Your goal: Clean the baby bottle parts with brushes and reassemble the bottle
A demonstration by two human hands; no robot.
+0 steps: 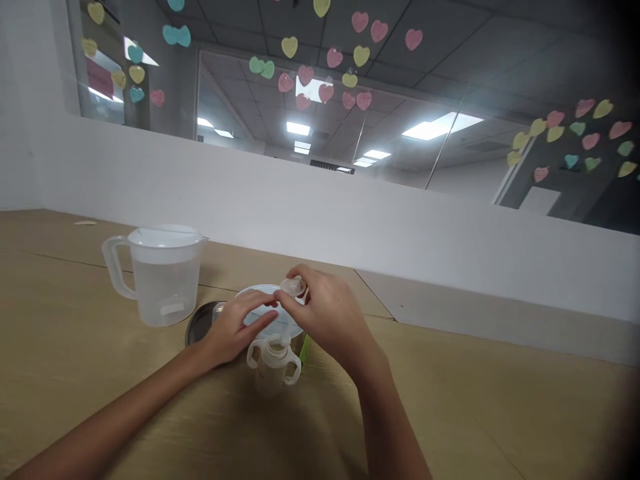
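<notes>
My right hand (325, 320) pinches a small translucent cap (293, 287) between thumb and fingers. Fingers stretched out and apart from the thumb, my left hand (240, 325) holds nothing that I can see; its fingertips come close to the right thumb, and I cannot tell if they touch. Below both hands a baby bottle (271, 375) with two side handles stands upright on the table, its mouth uncovered. Behind it lies a pale, whitish-blue round dish or lid (285, 325), partly covered by the hands.
A translucent lidded pitcher (167, 287) stands at the left, its handle pointing left. A dark round metal tray (199, 325) is partly behind my left hand. Something bright green (305, 352) shows beside the bottle. A white wall (250, 193) bounds the table's back.
</notes>
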